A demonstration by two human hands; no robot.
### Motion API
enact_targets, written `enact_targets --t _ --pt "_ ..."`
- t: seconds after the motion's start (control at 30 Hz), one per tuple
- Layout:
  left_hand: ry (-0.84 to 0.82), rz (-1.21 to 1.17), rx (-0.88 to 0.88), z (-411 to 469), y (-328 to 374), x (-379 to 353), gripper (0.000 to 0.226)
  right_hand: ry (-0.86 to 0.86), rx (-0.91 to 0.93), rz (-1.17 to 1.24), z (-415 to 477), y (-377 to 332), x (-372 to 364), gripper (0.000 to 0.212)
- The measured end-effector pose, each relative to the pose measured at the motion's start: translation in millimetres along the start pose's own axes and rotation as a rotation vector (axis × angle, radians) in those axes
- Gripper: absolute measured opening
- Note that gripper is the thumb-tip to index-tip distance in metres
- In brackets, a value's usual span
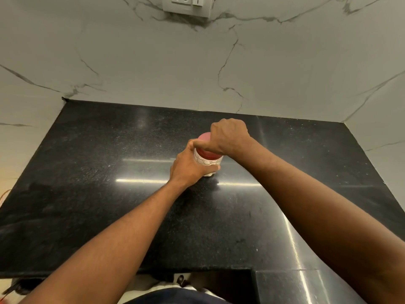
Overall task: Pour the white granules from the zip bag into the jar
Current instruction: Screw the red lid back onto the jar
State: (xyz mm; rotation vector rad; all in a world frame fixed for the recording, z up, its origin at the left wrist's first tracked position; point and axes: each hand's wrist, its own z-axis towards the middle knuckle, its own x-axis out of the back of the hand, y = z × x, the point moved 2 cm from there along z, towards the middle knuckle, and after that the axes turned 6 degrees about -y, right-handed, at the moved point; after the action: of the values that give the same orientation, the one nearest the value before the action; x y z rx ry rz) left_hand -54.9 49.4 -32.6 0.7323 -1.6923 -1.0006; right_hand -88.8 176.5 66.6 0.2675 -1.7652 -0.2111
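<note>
— Jar's position?
— The jar [207,161] stands mid-counter [109,194]. Left hand [190,166] wraps its patterned side.
— Right hand?
— Right hand [228,137] clasps the red lid [205,138]; apparently still seated.

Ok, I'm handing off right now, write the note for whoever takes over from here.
Left hand: grip wrapped around the white patterned jar, steadying it upright on the black counter.
Right hand: grip on the red lid from above.
Done: jar is held and in place. Whether the lid is loosened cannot be told.
Left: get the lid off, find the zip bag (not in view), pour the white granules into the jar.
</note>
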Motion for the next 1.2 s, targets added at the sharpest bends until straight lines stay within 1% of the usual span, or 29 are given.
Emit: enact_targets --t 0.1,0.13,0.2,0.3,0.4,0.5,0.6,0.77,0.9,1.0,1.1,1.2 --pt "0.004 0.023 -0.005 -1.3 -0.3 0.4 0.091 -0.021 0.126 0.059 -5.7 -2.8 -1.6 0.076" --pt "0.004 0.039 -0.004 -1.6 -0.2 0.2 0.09 -0.022 0.185 0.065 -8.1 -4.7 -1.5 0.075" --pt "0.001 0.07 -0.007 -3.2 -1.0 -0.8 0.093 -0.051 0.256 0.099 -12.2 -6.1 1.0 0.079" --pt "-0.007 0.106 -0.015 -6.5 -4.0 -2.7 0.101 -0.161 0.313 0.175 -14.7 -1.4 8.5 0.087" --pt "0.003 0.109 -0.021 -9.8 -6.7 -3.1 0.107 -0.238 0.382 0.168 -18.1 -0.1 11.0 0.09" --pt "0.005 0.1 -0.026 -12.0 -9.5 -3.2 0.106 -0.271 0.441 0.162 -19.6 0.0 10.4 0.09" --pt "0.006 0.107 -0.03 -12.6 -9.7 -2.8 0.107 -0.268 0.455 0.17 -20.3 1.2 10.4 0.09" --pt "-0.015 0.124 -0.023 -11.6 -7.5 -2.6 0.11 -0.187 0.408 0.195 -19.0 -1.4 9.6 0.086" --pt "-0.029 0.139 -0.019 -9.4 -10.6 -2.1 0.108 -0.211 0.386 0.235 -18.4 -1.2 11.1 0.089" --pt "-0.038 0.129 -0.016 -8.9 -11.6 -1.6 0.11 -0.239 0.438 0.201 -24.6 2.4 11.2 0.09" --pt "-0.051 0.123 -0.03 -7.9 -12.5 -1.5 0.112 -0.261 0.488 0.23 -27.8 7.9 11.8 0.092" --pt "-0.058 0.122 -0.044 -8.4 -11.5 -0.3 0.114 -0.255 0.489 0.24 -27.3 10.4 12.5 0.092"
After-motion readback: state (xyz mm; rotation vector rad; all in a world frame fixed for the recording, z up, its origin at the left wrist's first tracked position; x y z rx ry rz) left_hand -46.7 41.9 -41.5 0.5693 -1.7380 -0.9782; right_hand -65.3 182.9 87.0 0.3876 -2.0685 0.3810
